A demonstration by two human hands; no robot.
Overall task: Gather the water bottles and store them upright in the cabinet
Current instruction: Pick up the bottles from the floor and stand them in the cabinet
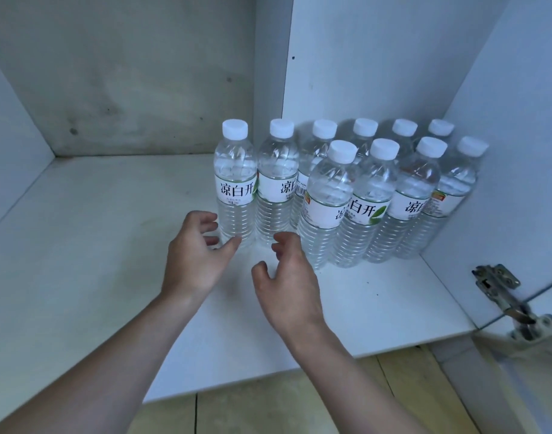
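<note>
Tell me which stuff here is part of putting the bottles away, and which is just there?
Part of the job:
water bottles, standing upright
cabinet shelf
left hand
right hand

Just there:
door hinge
wooden floor

Water bottles (327,195): clear, glossy plastic with ribbed lower bodies; caps (235,128) of white, smooth, matt plastic; labels (236,188) white and smooth, paper or film, which one cannot be told. Cabinet shelf (96,245): white laminate board, smooth, matt, with small dark specks. Side panel (378,57): same white smooth laminate. Back wall (121,73): grey, dull, blotched and stained surface. Hinge (500,285): bare metal, dull sheen. Floor (268,408): wood-look boards, pale, low gloss.
</note>
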